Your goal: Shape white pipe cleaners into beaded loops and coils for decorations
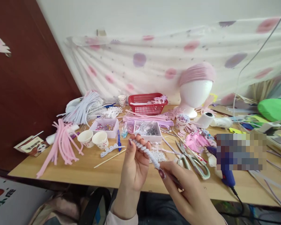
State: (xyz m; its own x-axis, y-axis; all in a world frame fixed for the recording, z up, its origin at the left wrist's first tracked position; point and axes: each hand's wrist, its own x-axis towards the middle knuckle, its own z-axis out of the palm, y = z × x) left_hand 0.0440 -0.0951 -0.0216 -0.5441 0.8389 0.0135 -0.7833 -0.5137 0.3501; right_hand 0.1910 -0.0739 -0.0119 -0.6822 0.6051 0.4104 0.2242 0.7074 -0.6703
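Note:
A pale lilac-white pipe cleaner (153, 158), wound into a tight coil, slants between my two hands above the table's front part. My left hand (135, 165) is closed around its upper end, palm toward me, with the thumb up on the left. At the lower end my right hand (187, 187) pinches the coil between thumb and fingers. Whether a stick runs inside the coil, I cannot tell. Behind it lie white pearl beads (158, 156). To the left rest a wavy pale pipe-cleaner piece (109, 150), a wooden stick (110, 158) and a blue pen (119, 140).
Scissors (192, 159) and a blue glue gun (227, 175) with its cable lie on the right. Paper cups (100, 140) and pink pipe cleaners (62, 145) occupy the left. A red basket (148, 108) and a white foam head (193, 93) stand at the back.

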